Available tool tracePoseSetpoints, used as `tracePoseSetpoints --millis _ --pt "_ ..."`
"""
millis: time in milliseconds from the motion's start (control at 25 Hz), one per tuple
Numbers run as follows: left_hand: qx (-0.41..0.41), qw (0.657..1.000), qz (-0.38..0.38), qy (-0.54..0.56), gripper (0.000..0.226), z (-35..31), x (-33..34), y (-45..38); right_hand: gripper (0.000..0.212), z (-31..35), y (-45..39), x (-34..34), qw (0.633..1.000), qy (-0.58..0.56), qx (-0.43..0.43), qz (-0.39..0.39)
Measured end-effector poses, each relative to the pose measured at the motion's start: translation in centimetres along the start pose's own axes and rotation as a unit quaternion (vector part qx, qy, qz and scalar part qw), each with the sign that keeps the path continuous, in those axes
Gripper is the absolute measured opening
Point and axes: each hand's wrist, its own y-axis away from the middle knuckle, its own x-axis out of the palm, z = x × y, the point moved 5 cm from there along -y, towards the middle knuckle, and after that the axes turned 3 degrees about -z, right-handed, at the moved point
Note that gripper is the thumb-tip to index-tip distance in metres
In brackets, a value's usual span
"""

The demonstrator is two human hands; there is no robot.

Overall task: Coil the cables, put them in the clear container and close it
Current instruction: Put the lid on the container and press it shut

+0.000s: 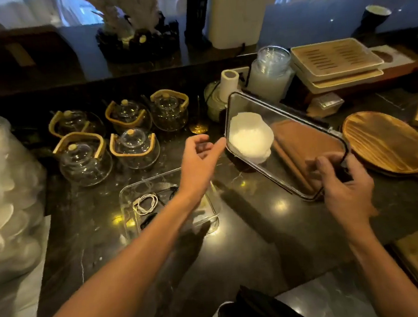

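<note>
1 forearm hides part of the clear container (133,197).

Five glass teapots (136,152) with tan handles stand in a group on the dark shiny counter (259,229). At the far left sits a big clear bag (1,191) full of white round things. A stack of cream trays (333,64) with slots sits at the back right. Just left of it stands a stack of clear glass cups (272,73). A round wooden board (388,142) with a handle lies on the right. A brown folded cloth (300,142) lies next to it. A tall white roll (235,12) stands far back, with a white feathery decoration (124,11) to its left.
</note>
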Motion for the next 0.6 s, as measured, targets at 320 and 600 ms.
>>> tracePoseSetpoints --millis 320,600 --pt "-0.065 0.995 -0.042 0.061 0.053 0.6 -14.7 0.5 0.019 0.3 -2.1 12.8 0.934 -0.204 0.181 0.231" --pt "-0.080 0.977 -0.195 -0.001 0.022 6.0 -21.7 5.5 0.014 -5.1 0.0 21.9 0.887 -0.126 0.337 0.288"
